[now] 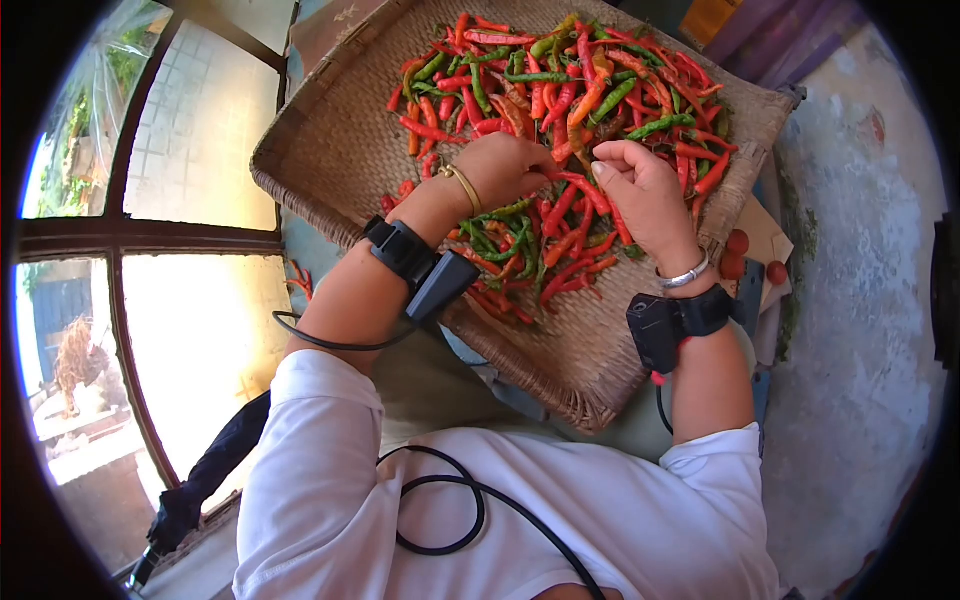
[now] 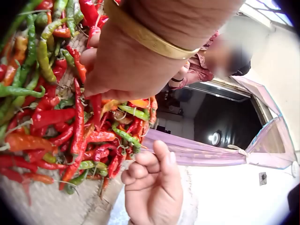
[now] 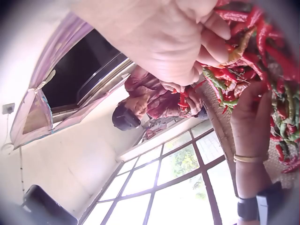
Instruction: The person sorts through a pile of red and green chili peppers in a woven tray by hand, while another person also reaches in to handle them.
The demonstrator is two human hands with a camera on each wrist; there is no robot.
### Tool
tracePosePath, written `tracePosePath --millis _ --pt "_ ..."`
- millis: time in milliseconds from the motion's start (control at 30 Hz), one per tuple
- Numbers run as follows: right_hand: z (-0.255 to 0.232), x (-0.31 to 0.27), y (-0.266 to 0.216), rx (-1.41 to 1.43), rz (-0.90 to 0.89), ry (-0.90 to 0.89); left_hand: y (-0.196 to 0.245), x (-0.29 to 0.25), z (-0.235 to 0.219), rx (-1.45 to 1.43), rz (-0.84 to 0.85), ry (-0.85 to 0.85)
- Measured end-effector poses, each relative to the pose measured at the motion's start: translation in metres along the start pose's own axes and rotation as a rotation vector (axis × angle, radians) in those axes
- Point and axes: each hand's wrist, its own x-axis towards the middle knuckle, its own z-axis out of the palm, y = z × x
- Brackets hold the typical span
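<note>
As left fingers [image 1: 534, 160] pinch a chilli [image 1: 588, 189] (red), right fingers [image 1: 624, 153] loosely curled, woven tray [image 1: 335, 130] beneath.

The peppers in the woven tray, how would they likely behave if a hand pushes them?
The peppers probably feel light, being slim. Their glossy skins in the left wrist view may be slippery. Bent, overlapping shapes suggest they would catch on one another rather than roll freely.

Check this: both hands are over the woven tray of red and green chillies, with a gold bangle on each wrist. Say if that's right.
Not quite: the head view shows a silver bangle at the right hand; only the left hand has the gold bangle. The rest holds.
</note>
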Motion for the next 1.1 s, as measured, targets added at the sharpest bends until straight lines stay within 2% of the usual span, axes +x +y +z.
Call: tracePosePath --millis 33,67,133,167,233,300,367,400,433,567,633,667,733,767,833,867,900,967,1000,1100 --pt "0.004 0.000 -0.001 -0.155 -0.130 0.029 0.002 -0.004 -0.002 -0.181 -0.010 0.101" --pt "0.007 -0.002 -0.005 -0.099 -0.083 -0.009 0.004 -0.006 -0.003 -0.180 -0.007 0.104" --pt "0.011 -0.002 -0.008 -0.065 -0.057 -0.047 0.011 -0.007 -0.004 -0.449 -0.022 0.181" --pt "0.012 -0.002 -0.009 -0.028 -0.028 -0.087 0.016 -0.007 -0.003 -0.449 -0.022 0.182" --pt "0.013 -0.002 -0.011 -0.003 -0.030 -0.062 0.021 -0.006 -0.003 -0.636 -0.085 0.116" --pt "0.009 -0.002 -0.017 0.198 0.117 -0.042 0.018 -0.006 0.001 -0.627 -0.088 0.083" --pt "0.005 0.000 -0.018 0.252 0.142 -0.014 0.015 -0.006 0.001 -0.620 -0.088 0.052" --pt "0.003 0.001 -0.018 0.306 0.170 0.016 0.014 -0.007 -0.003 -0.614 -0.132 -0.052" --pt "0.002 0.001 -0.020 0.306 0.170 0.015 0.014 -0.008 -0.008 -0.607 -0.175 -0.156" --pt "0.001 0.001 -0.021 0.254 0.191 0.043 0.012 -0.013 -0.031 -0.653 -0.232 -0.212" --pt "-0.001 0.001 -0.021 0.276 0.173 0.051 0.000 -0.004 -0.042 -0.682 -0.329 0.037" --pt "-0.003 0.001 -0.023 0.282 0.184 0.069 -0.009 0.004 -0.042 -0.681 -0.330 0.037" --pt "-0.005 0.000 -0.023 0.286 0.193 0.084 -0.028 0.020 -0.035 -1.152 -0.271 0.711" --pt "-0.005 0.000 -0.023 0.273 0.198 0.085 -0.035 0.025 -0.029 -1.155 -0.270 0.713" --pt "-0.007 -0.001 -0.022 0.257 0.206 0.088 -0.037 0.029 -0.025 -0.640 -0.281 0.718" --pt "-0.007 -0.001 -0.023 0.268 0.197 0.080 -0.037 0.026 -0.020 -0.376 -0.277 0.524" --pt "-0.006 -0.001 -0.023 0.281 0.187 0.071 -0.031 0.023 -0.019 -0.376 -0.276 0.524" --pt "-0.007 0.000 -0.025 0.285 0.188 0.077 -0.017 0.020 -0.019 0.135 -0.291 0.025" --pt "-0.008 0.000 -0.026 0.291 0.188 0.083 -0.014 0.020 -0.017 0.335 -0.436 -0.124" --pt "-0.009 -0.001 -0.027 0.317 0.163 0.073 -0.010 0.010 -0.021 0.450 -0.530 -0.190"
